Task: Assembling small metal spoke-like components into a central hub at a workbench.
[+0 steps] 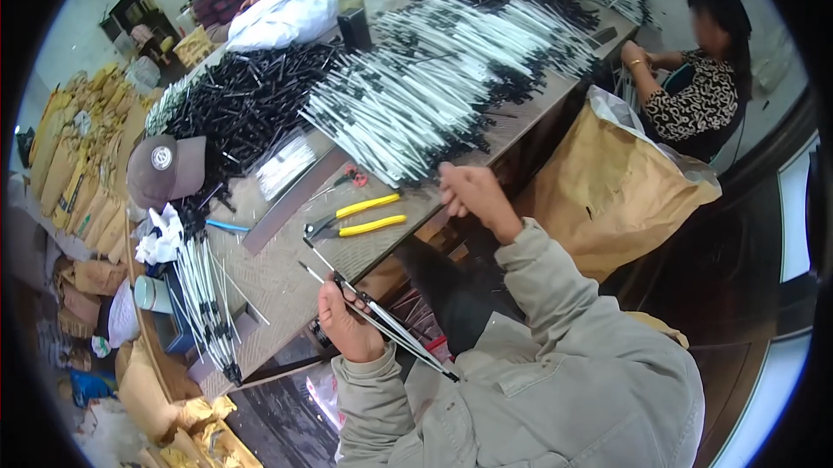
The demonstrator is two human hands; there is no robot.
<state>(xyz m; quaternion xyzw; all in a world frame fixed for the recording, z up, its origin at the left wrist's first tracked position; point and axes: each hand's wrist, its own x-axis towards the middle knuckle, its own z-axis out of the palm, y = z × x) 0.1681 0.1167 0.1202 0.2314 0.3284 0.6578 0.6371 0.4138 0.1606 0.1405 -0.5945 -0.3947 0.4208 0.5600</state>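
Note:
My left hand [347,327] is closed around a few thin white rods with black fittings [395,327], held at a slant over the table's front edge. Their lower ends point toward my jacket. Farther right, my right hand [479,199] hovers by the near edge of a broad pile of white rods with black ends [408,104]. Its fingers are curled together, and whatever they may hold is too small to make out. Between my hands and the piles lie yellow-handled pliers [369,205]. A small red-handled tool [357,178] rests just beyond them.
A heap of black parts [252,104] fills the table's left side. Nearby are a flat metal strip [291,203], a cap [165,169] and a rod bundle [204,294]. A large brown paper sack [607,190] stands right. Two people [703,86] sit at the table.

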